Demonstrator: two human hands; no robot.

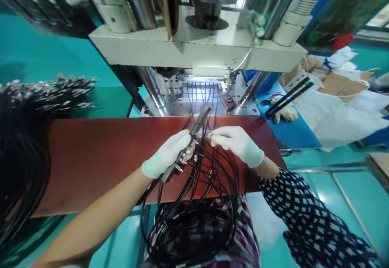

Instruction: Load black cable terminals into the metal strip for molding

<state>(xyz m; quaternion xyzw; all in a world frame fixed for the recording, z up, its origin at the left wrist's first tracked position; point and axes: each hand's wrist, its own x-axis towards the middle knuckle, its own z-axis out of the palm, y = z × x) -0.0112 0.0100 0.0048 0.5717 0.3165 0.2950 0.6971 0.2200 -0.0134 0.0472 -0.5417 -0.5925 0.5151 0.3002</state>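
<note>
Your left hand (168, 153) and right hand (237, 143) wear white gloves — your right sleeve (306, 215) is dark navy with a white checked print. The cables (197, 203) you hold are black, the bar (190, 138) dark grey. Your bench (91, 158) is reddish-brown — the floor (334, 203) teal, the mat (291, 132) blue.
</note>
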